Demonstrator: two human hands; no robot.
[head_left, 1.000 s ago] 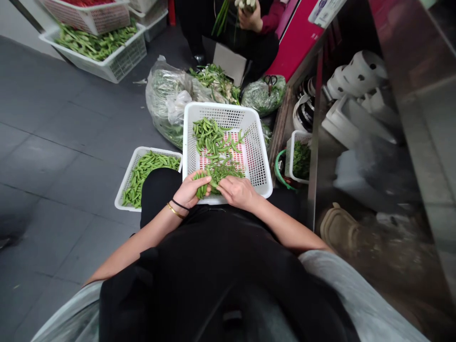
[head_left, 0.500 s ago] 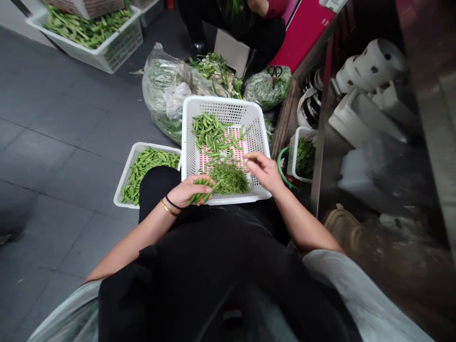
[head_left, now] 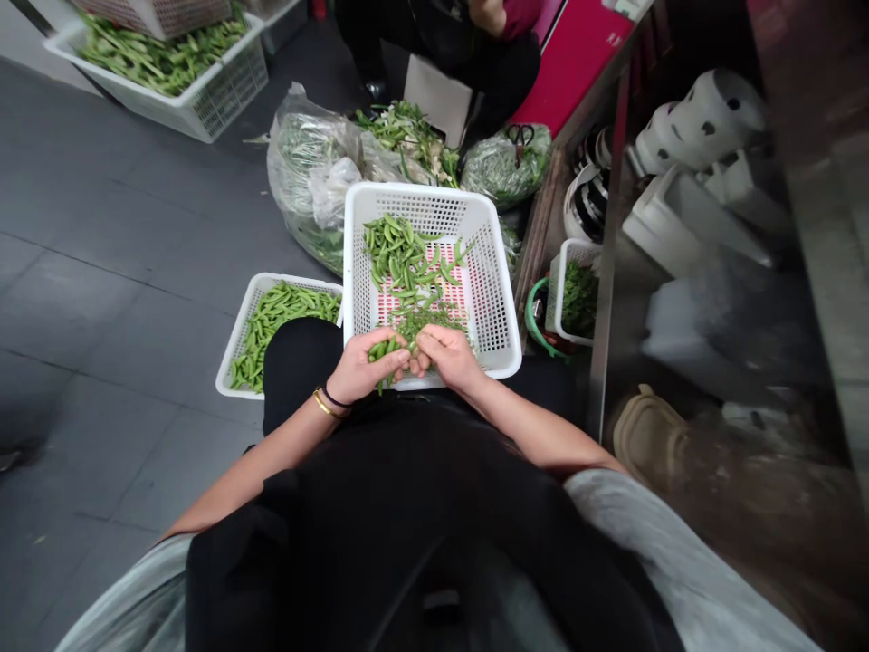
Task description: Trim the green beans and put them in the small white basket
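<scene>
My left hand (head_left: 370, 364) is closed round several green pea pods (head_left: 386, 349). Against its fingertips, my right hand (head_left: 446, 355) pinches at the end of a pod; the fingers hide most of that spot. Both hands are over the near rim of a white plastic basket (head_left: 501, 358) on my lap. Inside it, a heap of whole pea pods (head_left: 397, 249) lies at the far left. A tangle of thin green trimmings (head_left: 434, 317) sits nearer me, partly covered by my hands.
Left of my knee stands a smaller white basket (head_left: 234, 349) of pods. Beyond the lap basket are plastic bags of greens (head_left: 305, 163) and a seated person (head_left: 434, 45). A metal shelf (head_left: 604, 344) with white containers runs along the right. Another basket of greens (head_left: 210, 118) stands far left.
My right hand has moved left and toward me, from above the basket's right side to my left hand. The left hand still holds its pods.
</scene>
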